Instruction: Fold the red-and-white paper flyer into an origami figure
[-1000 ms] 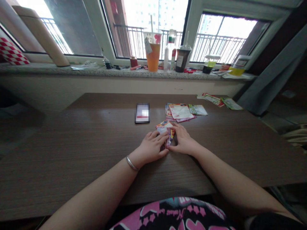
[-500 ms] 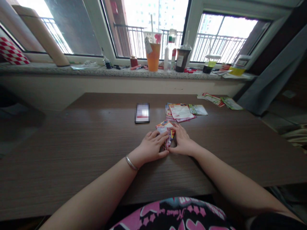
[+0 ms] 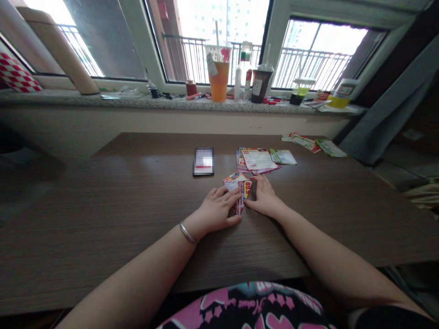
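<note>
A small folded colourful leaflet (image 3: 242,190) lies on the brown wooden table (image 3: 120,201) between my two hands. My left hand (image 3: 216,211), with a silver bangle on its wrist, lies flat on the leaflet's left part with fingers stretched out, pressing it down. My right hand (image 3: 265,197) rests against the leaflet's right edge, fingers together and pressing along the fold. Part of the leaflet is hidden under my left fingers.
A phone (image 3: 203,161) lies just beyond the hands. A stack of leaflets (image 3: 259,159) sits to its right, with more leaflets (image 3: 313,143) at the far right edge. The windowsill (image 3: 103,103) holds an orange drink cup (image 3: 218,73), bottles and other cups.
My right hand has slid a little away from me along the leaflet's right edge, uncovering more of the printed flap. My left hand has stayed where it was.
</note>
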The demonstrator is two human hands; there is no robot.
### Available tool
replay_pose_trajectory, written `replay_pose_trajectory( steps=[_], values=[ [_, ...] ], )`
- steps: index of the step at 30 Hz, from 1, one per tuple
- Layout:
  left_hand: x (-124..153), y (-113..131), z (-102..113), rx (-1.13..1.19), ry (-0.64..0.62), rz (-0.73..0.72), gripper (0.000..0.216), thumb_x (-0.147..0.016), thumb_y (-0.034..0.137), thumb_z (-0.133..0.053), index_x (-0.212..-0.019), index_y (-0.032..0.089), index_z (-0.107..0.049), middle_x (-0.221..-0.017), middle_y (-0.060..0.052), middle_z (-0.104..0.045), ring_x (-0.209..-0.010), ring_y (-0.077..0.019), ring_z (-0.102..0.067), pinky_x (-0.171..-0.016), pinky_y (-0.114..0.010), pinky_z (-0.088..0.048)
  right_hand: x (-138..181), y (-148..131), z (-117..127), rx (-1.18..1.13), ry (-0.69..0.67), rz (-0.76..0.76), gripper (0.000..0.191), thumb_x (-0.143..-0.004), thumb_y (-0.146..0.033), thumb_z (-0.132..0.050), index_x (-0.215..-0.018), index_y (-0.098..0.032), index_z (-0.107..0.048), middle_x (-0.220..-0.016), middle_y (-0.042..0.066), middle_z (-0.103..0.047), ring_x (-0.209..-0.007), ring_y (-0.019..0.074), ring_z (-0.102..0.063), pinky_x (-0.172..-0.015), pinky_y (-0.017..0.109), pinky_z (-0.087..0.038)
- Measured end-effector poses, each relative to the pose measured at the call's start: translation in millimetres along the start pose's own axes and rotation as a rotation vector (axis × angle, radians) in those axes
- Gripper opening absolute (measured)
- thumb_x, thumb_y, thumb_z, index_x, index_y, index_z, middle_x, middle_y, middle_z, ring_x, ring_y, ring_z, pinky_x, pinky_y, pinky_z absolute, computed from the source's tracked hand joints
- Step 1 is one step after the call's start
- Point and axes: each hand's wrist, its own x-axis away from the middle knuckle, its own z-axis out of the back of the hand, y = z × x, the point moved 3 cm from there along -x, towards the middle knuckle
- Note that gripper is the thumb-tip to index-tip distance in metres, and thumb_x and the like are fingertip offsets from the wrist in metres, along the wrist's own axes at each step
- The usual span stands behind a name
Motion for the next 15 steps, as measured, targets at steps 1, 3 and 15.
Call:
replay_pose_trajectory(
  steps=[1, 3, 15],
  values=[
    [0.0, -0.1, -0.1, -0.001, 0.001, -0.002, 0.067, -0.085, 0.055, -0.051, -0.144, 0.027, -0.036, -0.148, -0.002, -0.042, -0.129, -0.0306, -0.038, -0.107, -0.047, -0.028, -0.4, 0.9, 0.2, 0.008, 0.012, -0.009, 0.076, -0.068, -0.044, -0.067, -0.132, -0.015, -0.038, -0.145, 0.02, -0.033, -0.139, 0.0359, -0.024, -0.112, 0.055, -0.026],
    [0.1, -0.3, -0.6, -0.001, 0.003, -0.007, 0.069, -0.084, 0.056, -0.052, -0.145, 0.027, -0.035, -0.148, -0.003, -0.042, -0.129, -0.0303, -0.038, -0.107, -0.047, -0.027, -1.2, 2.6, 0.1, 0.023, 0.031, -0.028, 0.075, -0.068, -0.044, -0.066, -0.131, -0.014, -0.038, -0.143, 0.021, -0.035, -0.139, 0.036, -0.025, -0.112, 0.054, -0.027],
    [-0.4, -0.2, -3.0, -0.006, 0.007, -0.003, 0.067, -0.084, 0.058, -0.052, -0.142, 0.027, -0.039, -0.148, -0.002, -0.043, -0.128, -0.0315, -0.038, -0.106, -0.047, -0.028, -6.4, 0.2, 6.8, 0.051, 0.136, -0.06, 0.059, -0.071, -0.041, -0.063, -0.12, -0.015, -0.047, -0.126, 0.019, -0.052, -0.123, 0.0366, -0.045, -0.105, 0.052, -0.036]
  ],
)
